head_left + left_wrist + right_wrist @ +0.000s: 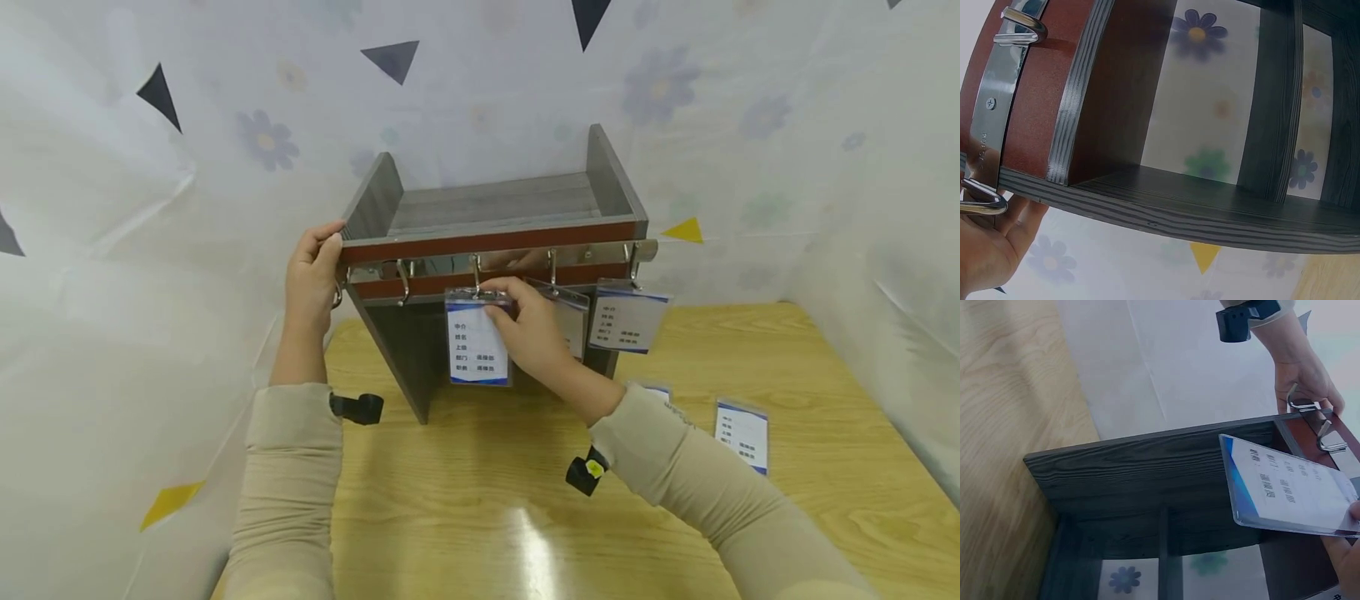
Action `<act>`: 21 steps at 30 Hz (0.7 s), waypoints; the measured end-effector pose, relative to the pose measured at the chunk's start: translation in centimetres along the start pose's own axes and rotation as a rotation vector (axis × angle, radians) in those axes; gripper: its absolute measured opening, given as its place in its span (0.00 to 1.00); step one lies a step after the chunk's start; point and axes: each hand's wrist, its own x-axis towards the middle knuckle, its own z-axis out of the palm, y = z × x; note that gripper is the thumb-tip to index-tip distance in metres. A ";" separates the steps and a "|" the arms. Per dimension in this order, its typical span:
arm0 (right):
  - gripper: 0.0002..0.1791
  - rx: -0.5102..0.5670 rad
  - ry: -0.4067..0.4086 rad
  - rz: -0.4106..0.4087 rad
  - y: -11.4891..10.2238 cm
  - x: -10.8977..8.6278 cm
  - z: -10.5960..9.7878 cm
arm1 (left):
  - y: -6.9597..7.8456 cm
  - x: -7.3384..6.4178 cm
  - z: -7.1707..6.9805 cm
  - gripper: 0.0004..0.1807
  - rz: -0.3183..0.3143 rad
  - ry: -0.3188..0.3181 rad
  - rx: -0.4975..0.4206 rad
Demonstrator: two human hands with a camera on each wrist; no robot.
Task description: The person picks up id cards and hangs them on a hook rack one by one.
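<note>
My left hand (311, 267) grips the upper left corner of a grey wooden shelf (393, 333), its fingers beside the end hook in the left wrist view. With thumb and fingers my right hand (532, 329) pinches the top of a name badge (478, 342) in a clear plastic sleeve. This badge hangs upright at the middle hook (476, 271) of the metal hook rail (510, 260), its top edge right at the hook's tip. Another badge (573, 325), partly hidden behind my right hand, hangs from the hook to the right. A further badge (628, 321) hangs at the rightmost hook.
On the wooden table (450, 517) to the right lies a badge (742, 435), with another badge (660, 393) partly covered by my right sleeve. A bare hook (405, 282) is left of the held badge. White patterned sheeting (480, 92) encloses the back and sides.
</note>
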 end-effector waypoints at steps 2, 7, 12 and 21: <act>0.14 -0.003 0.010 -0.032 0.2 -0.1 0.1 | 0.1 0.1 0.1 0.14 0.002 0.003 -0.019; 0.13 0.047 0.053 -0.103 0.4 -0.1 0.1 | 0.3 0.3 0.3 0.13 0.005 -0.008 -0.029; 0.12 0.072 0.062 -0.125 0.4 -0.1 0.0 | 0.2 0.3 0.4 0.14 -0.002 -0.009 -0.029; 0.11 0.155 0.077 -0.149 0.0 0.0 -0.7 | 0.1 0.6 0.6 0.13 -0.006 -0.008 -0.044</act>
